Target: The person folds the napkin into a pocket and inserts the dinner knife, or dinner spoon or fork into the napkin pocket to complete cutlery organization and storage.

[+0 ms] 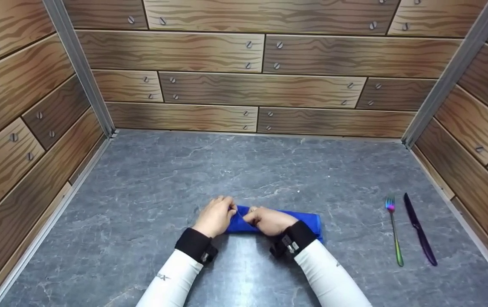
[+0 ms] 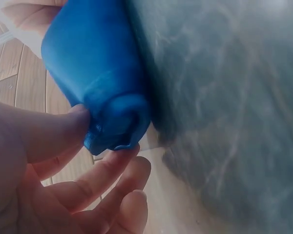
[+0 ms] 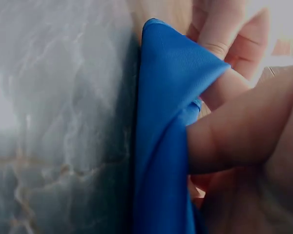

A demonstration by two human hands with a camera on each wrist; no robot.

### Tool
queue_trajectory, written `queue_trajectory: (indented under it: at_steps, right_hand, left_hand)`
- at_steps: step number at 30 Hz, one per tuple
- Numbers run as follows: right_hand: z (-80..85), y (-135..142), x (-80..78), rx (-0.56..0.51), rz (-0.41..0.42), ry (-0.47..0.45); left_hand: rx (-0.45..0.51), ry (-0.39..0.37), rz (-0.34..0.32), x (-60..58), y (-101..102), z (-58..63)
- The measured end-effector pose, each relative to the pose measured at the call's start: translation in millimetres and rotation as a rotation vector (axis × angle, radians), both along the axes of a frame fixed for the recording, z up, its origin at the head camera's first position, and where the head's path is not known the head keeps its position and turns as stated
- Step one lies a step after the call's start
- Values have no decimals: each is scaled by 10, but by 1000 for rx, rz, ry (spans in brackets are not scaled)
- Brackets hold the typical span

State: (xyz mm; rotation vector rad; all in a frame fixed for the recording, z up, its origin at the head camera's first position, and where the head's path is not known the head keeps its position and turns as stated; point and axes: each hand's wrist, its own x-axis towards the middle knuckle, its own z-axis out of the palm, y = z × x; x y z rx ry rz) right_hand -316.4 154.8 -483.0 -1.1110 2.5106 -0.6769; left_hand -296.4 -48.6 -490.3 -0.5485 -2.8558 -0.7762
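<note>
A blue cloth, folded into a long narrow strip, lies crosswise on the grey marbled table in front of me. My left hand pinches its left end between thumb and fingers. Seen from the left wrist, that end of the cloth is rolled, with an opening in its tip. My right hand holds the strip near its middle. In the right wrist view its thumb lies against the cloth, where a slanted flap crosses over; the fingertips behind are partly hidden.
To the right on the table lie a rainbow-coloured fork and, beside it, a dark purple knife. Wood-patterned walls with grey corner strips enclose the back and both sides.
</note>
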Motion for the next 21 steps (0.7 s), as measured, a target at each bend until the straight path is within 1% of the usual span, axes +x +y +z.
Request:
queue_trajectory:
  at_steps: [3, 5, 7, 11, 14, 19, 21]
  right_hand:
    - [-2, 3, -2, -2, 16, 0]
    - [4, 4, -5, 18, 25, 6]
    - [18, 11, -16, 16, 25, -11]
    - [49, 51, -45, -62, -41, -122]
    - [65, 85, -57, -83, -86, -164]
    - [87, 103, -69, -41, -47, -120]
    - [110, 106, -69, -35, -49, -126]
  left_hand:
    - [3, -43, 14, -7, 5, 19]
    - [1, -69, 21, -13, 8, 31]
    - [1, -84, 28, -17, 11, 42]
    - [1, -75, 37, -26, 2, 43]
    - [1, -70, 33, -27, -13, 31]
    - [20, -95, -5, -35, -44, 11]
    - [30, -114, -18, -44, -57, 4]
